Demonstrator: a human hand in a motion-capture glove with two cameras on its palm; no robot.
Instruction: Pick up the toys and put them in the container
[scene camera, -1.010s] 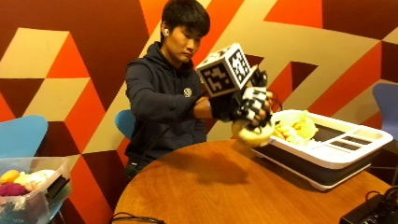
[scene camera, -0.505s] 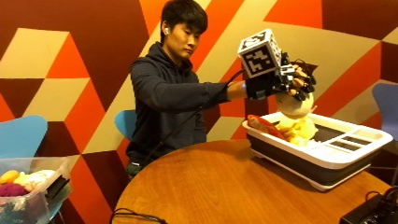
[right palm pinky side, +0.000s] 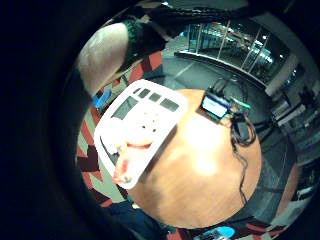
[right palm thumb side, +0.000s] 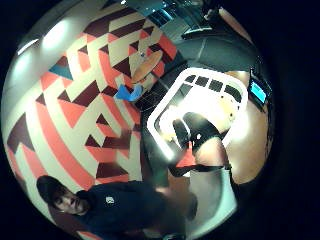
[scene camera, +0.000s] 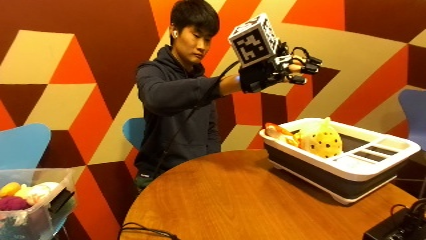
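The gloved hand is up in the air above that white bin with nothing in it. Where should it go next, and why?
Probably back toward the clear box of toys beside the table. The gloved right hand is raised above the white container, its fingers spread and holding nothing, while a yellow spotted toy already lies inside. The wooden table shows no toys.

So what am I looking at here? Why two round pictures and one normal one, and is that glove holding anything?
No robot here: a person sits at a round wooden table wearing a black glove on the right hand. The normal picture comes from a camera beside the table. The two round ones come from small cameras on the glove's palm, looking down. The hand is raised above a white container on the table, fingers spread, holding nothing. Inside the container lie a yellow spotted plush toy and an orange-red toy. A clear bin of more toys stands beside the table, and a black device sits at the table's edge.
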